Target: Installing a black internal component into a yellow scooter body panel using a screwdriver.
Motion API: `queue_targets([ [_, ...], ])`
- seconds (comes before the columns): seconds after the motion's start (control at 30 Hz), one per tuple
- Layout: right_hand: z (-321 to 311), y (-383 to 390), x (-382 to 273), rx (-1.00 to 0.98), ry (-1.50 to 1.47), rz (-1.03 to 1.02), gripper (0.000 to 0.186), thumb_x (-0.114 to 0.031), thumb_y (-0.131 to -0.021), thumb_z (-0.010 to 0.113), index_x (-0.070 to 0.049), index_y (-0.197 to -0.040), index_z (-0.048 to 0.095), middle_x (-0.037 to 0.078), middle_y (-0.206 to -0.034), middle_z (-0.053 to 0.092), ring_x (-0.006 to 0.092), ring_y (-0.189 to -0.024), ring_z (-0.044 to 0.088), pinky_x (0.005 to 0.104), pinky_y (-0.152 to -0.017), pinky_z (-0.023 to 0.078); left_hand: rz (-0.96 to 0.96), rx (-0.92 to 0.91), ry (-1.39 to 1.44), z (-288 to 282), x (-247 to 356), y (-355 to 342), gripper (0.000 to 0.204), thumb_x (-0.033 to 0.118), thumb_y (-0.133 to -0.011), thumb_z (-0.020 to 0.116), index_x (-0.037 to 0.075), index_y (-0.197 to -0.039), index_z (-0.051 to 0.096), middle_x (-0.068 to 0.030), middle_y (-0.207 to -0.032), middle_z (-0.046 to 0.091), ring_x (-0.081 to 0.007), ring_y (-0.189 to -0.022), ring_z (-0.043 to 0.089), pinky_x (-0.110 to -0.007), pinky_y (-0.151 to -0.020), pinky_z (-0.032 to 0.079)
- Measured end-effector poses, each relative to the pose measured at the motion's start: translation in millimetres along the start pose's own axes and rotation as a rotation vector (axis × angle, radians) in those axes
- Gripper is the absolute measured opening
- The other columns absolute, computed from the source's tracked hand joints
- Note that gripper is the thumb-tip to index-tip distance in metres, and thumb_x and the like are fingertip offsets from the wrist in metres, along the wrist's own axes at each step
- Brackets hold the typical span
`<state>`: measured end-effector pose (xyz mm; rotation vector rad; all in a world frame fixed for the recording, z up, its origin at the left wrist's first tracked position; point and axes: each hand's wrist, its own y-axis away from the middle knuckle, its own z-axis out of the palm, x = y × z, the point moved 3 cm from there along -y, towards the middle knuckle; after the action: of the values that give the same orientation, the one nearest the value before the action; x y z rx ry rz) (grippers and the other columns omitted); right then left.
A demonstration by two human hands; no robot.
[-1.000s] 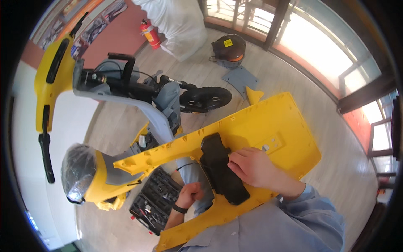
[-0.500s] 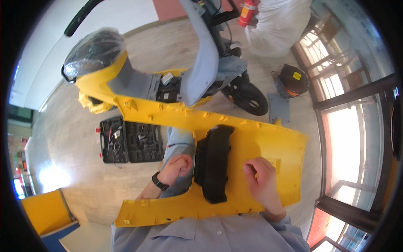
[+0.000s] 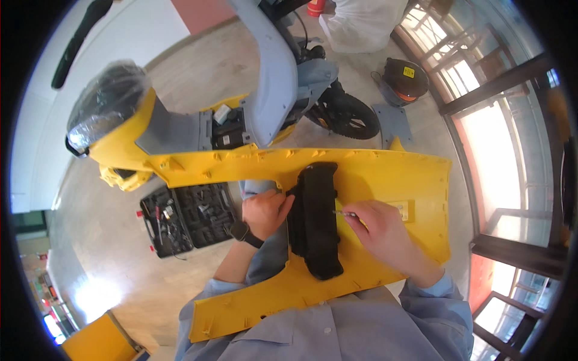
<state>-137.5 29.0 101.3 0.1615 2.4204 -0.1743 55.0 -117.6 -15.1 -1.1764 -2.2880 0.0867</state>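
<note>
Apparently lining up a slim metal tool (image 3: 345,213), pinched in the right hand (image 3: 382,231), at 3 o'clock of the black part (image 3: 319,222) on the yellow panel (image 3: 385,177); left hand (image 3: 264,213) at 9 o'clock, curled, holding unclear. Probably calls for seating the tip squarely.

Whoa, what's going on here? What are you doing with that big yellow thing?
A person has a big yellow body panel across their front, with a black plastic part on it. The left hand is at that part's left edge. The right hand pinches a small metallic piece just right of it. Beyond are a yellow-and-grey scooter and an open tool case on the floor.
</note>
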Motion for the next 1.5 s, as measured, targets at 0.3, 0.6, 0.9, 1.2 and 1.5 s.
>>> queue_targets([
  [0.3, 78.4, -71.8, 18.6, 0.051, 0.182, -0.219, 0.012, -0.017, -0.083, 0.078, -0.009, -0.090, 0.071, 0.005, -0.080, 0.063, 0.0283, -0.084, 0.061, 0.0398, -0.074, 0.050, -0.182, 0.156, 0.110, 26.6, 2.7, 37.7, 0.033, 0.029, -0.079, 0.079, 0.013, -0.058, 0.059, -0.0040, -0.060, 0.053, -0.0262, -0.054, 0.060, -0.041, -0.051, 0.047],
  [0.6, 108.1, -79.2, 36.0, -0.032, 0.180, -0.025, 0.013, -0.019, -0.082, 0.080, -0.008, -0.082, 0.072, 0.006, -0.078, 0.059, 0.0287, -0.078, 0.059, 0.0402, -0.070, 0.048, -0.133, 0.267, 0.129, 29.6, -1.0, 43.4, 0.033, 0.030, -0.080, 0.078, 0.014, -0.059, 0.058, 0.0003, -0.061, 0.053, -0.0206, -0.059, 0.061, -0.036, -0.055, 0.048],
  [0.9, 115.1, -88.5, 24.1, -0.059, 0.364, -0.197, 0.016, -0.017, -0.083, 0.079, -0.006, -0.083, 0.068, 0.008, -0.082, 0.060, 0.0311, -0.081, 0.059, 0.0417, -0.073, 0.048, -0.110, 0.285, 0.159, 32.0, -1.2, 39.3, 0.034, 0.028, -0.078, 0.079, 0.014, -0.058, 0.056, -0.0003, -0.061, 0.052, -0.0213, -0.057, 0.060, -0.035, -0.054, 0.048],
  [1.2, 114.8, -94.1, 22.7, -0.226, 0.376, -0.294, 0.014, -0.011, -0.086, 0.073, -0.002, -0.084, 0.062, 0.012, -0.088, 0.057, 0.0333, -0.088, 0.058, 0.0428, -0.079, 0.049, -0.099, 0.293, 0.148, 32.9, -1.5, 38.6, 0.033, 0.026, -0.077, 0.080, 0.013, -0.058, 0.056, -0.0008, -0.062, 0.051, -0.0213, -0.057, 0.060, -0.035, -0.054, 0.049],
  [1.5, 130.1, -94.8, 11.7, -0.472, 0.935, -0.351, 0.010, -0.012, -0.086, 0.068, -0.003, -0.090, 0.067, 0.013, -0.093, 0.062, 0.0307, -0.097, 0.061, 0.0401, -0.088, 0.050, -0.104, 0.302, 0.151, 33.6, -2.8, 40.8, 0.033, 0.026, -0.078, 0.078, 0.014, -0.058, 0.055, -0.0005, -0.062, 0.052, -0.0205, -0.059, 0.061, -0.035, -0.055, 0.050],
])
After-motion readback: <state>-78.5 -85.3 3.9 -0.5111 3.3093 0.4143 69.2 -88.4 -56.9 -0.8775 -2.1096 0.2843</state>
